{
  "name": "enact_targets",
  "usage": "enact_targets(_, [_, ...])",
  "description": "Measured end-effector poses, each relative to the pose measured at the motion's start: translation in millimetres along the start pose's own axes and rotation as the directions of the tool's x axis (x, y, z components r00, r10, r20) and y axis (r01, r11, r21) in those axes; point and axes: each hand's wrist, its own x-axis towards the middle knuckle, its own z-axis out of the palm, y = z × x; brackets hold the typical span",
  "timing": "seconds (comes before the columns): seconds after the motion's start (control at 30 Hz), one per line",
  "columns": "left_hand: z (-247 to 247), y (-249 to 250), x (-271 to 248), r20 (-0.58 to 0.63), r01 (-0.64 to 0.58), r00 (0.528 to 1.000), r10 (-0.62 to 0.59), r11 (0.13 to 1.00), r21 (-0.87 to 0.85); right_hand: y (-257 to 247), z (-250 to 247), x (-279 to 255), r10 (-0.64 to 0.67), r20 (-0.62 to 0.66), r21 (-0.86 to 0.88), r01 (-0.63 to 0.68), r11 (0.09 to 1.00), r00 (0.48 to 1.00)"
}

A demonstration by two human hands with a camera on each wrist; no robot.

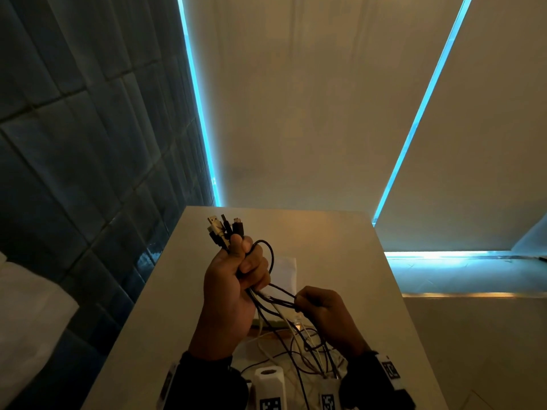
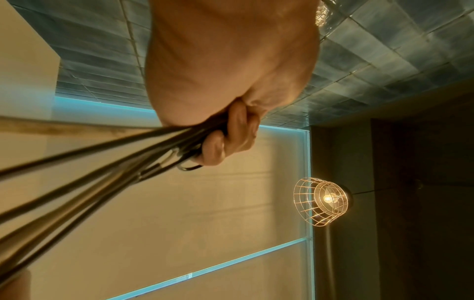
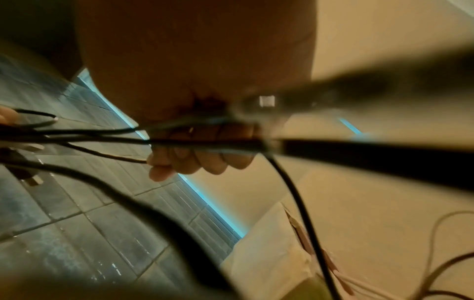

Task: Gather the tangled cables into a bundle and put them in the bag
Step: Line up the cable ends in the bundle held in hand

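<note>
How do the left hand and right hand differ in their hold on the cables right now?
The left hand is raised in a full fist round the cables, with the plugs sticking out above it; the right hand sits lower and nearer the table. The left hand grips the gathered bunch, while the right hand's fingertips pinch only a few dark strands. Both hold cables; the loose ends trail down onto the table.

2 hands (image 1: 233, 279), 1 bundle of cables (image 1: 278, 327), 1 table (image 1: 340, 232), 1 caged lamp (image 2: 322, 205).
</note>
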Motion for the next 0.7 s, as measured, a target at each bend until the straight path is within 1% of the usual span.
enact_targets(0.07, [2.1, 2.6, -1.3, -0.006, 0.001, 1.0, -0.001, 1.0, 0.008, 8.6, 0.6, -1.0, 0.023, -0.009, -0.007, -0.023, 1.0, 1.0])
enact_targets(0.17, [2.1, 7.5, -2.5, 0.018, -0.01, 1.0, 0.01, 1.0, 0.023, 26.9, 1.3, -2.7, 0.062, -0.035, -0.037, -0.063, 0.997, 0.997])
enact_targets(0.23, [1.4, 8.5, -3.0, 0.034, -0.013, 0.999, 0.011, 0.999, 0.043, 41.7, 1.8, -4.0, 0.123, -0.062, -0.081, -0.128, 0.988, 0.99])
enact_targets(0.3, [1.9, 6.9, -2.9, 0.018, -0.007, 1.0, 0.006, 0.998, 0.067, 51.3, 1.9, -4.6, 0.179, -0.094, -0.102, -0.188, 0.977, 0.979])
enact_targets(0.37, [3.0, 4.8, -1.8, -0.022, 0.01, 1.0, -0.008, 0.996, 0.09, 49.8, 1.0, -2.5, 0.21, -0.145, -0.11, -0.226, 0.968, 0.967])
enact_targets(0.43, [3.8, 2.2, 0.0, -0.055, 0.016, 0.998, -0.008, 0.991, 0.131, 38.7, -2.9, 2.5, 0.22, -0.242, -0.111, -0.252, 0.961, 0.945])
enact_targets(0.47, [3.7, 0.8, 1.0, -0.078, 0.013, 0.997, 0.0, 0.987, 0.159, 30.8, -5.3, 5.6, 0.208, -0.294, -0.09, -0.243, 0.966, 0.933])
enact_targets(0.53, [1.6, -2.7, 3.1, -0.132, 0.015, 0.991, 0.013, 0.977, 0.21, 8.6, -10.1, 9.8, 0.159, -0.352, 0.028, -0.16, 0.987, 0.922])
enact_targets(0.63, [-0.4, -9.9, 4.8, -0.198, 0.047, 0.98, 0.006, 0.964, 0.262, -37.7, -14.8, 7.4, 0.031, -0.324, 0.21, 0.04, 0.977, 0.945])
enact_targets(0.7, [0.1, -14.5, 4.6, -0.245, 0.094, 0.969, -0.021, 0.953, 0.288, -67.5, -12.9, 2.4, -0.089, -0.272, 0.271, 0.165, 0.948, 0.958])
